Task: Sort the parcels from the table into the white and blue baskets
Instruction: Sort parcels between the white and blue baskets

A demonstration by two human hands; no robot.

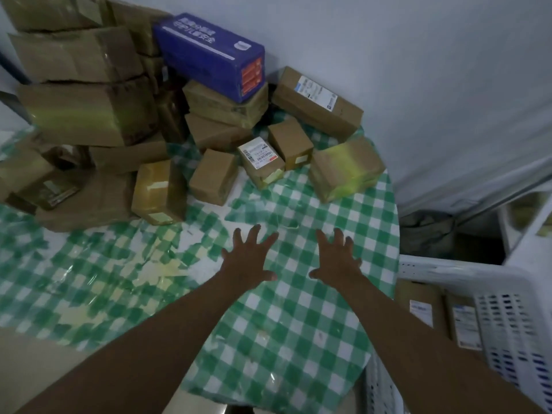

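Left hand [249,258] and right hand [337,259], fingers spread wide and empty, over table [298,309] mid-edge, reaching toward parcels [263,161] heaped at far corner; white basket [448,273] beside right edge, partly filled.

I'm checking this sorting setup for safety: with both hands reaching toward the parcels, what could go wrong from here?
1. The blue box sits tilted on top of stacked cartons; pulling a lower parcel could bring it down.
2. The tall carton stack at the left leans unevenly and may topple if nudged.
3. The torn checkered tablecloth could snag a parcel dragged toward the white basket.
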